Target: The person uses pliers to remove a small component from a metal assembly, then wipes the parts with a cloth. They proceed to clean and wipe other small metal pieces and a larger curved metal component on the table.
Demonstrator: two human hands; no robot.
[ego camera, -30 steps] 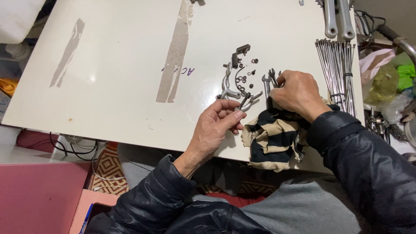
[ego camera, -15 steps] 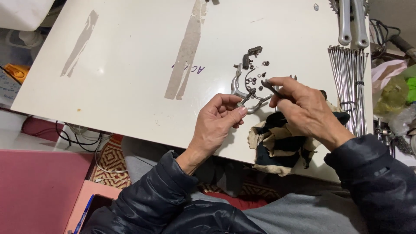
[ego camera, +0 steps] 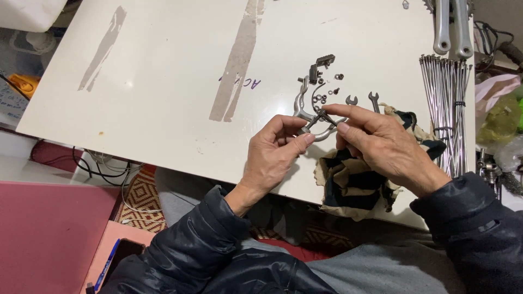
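Note:
My left hand [ego camera: 274,155] pinches a curved silver brake caliper arm [ego camera: 303,106] just above the white table [ego camera: 163,81]. My right hand [ego camera: 381,144] meets it from the right, thumb and forefinger closed on a small dark part at the caliper's middle [ego camera: 325,116]. Beyond the hands lie a dark brake pad [ego camera: 325,60], small nuts and washers [ego camera: 327,90], and two small open-end wrenches [ego camera: 373,99].
A black and tan striped rag [ego camera: 354,185] lies under my right wrist at the table's near edge. A bundle of steel spokes [ego camera: 449,103] and two silver crank arms [ego camera: 451,27] lie at the right. Cables hang below the table on the left.
My right hand rose off the rag and came left to the caliper. Both hands now hold it together, slightly higher above the table.

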